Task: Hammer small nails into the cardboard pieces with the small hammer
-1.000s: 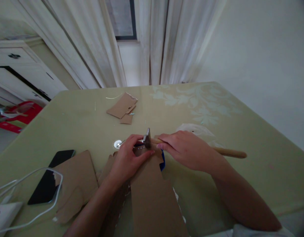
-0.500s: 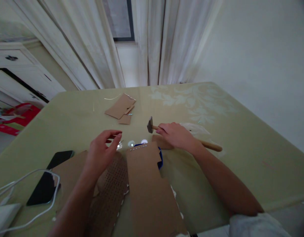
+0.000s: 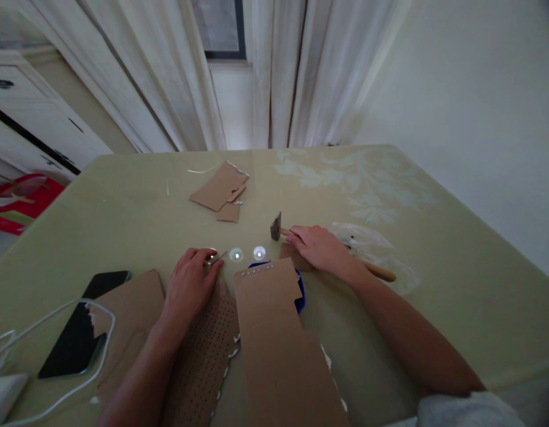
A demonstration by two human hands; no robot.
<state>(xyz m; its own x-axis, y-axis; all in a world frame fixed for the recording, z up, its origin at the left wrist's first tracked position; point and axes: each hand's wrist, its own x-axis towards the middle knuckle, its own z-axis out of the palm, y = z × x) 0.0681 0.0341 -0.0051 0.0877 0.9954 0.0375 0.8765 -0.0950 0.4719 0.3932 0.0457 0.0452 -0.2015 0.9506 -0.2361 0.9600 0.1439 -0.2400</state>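
My right hand point(image 3: 319, 246) grips a hammer point(image 3: 276, 228) by its wooden handle, close to the metal head, which hangs just above the table. The handle's far end comes out behind my wrist. With curled fingers, my left hand point(image 3: 192, 281) pinches a thin metal pin point(image 3: 219, 257) at the fingertips, beside small round clear discs point(image 3: 236, 255) on the table. A long cardboard piece point(image 3: 274, 332), with a row of small shiny dots along its far edge, lies between my hands over a blue object point(image 3: 300, 296). Under my left wrist lies a perforated cardboard sheet point(image 3: 203, 356).
Cardboard scraps point(image 3: 221, 188) lie at the table's far middle. A clear plastic bag point(image 3: 367, 240) rests beyond my right forearm. At the left are a black phone point(image 3: 69, 338), a white cable point(image 3: 111, 326) and another cardboard piece point(image 3: 136, 314).
My left hand has come down toward the table by the clear discs, its fingers more curled. My right hand still holds the hammer in nearly the same place. The view has shifted slightly.
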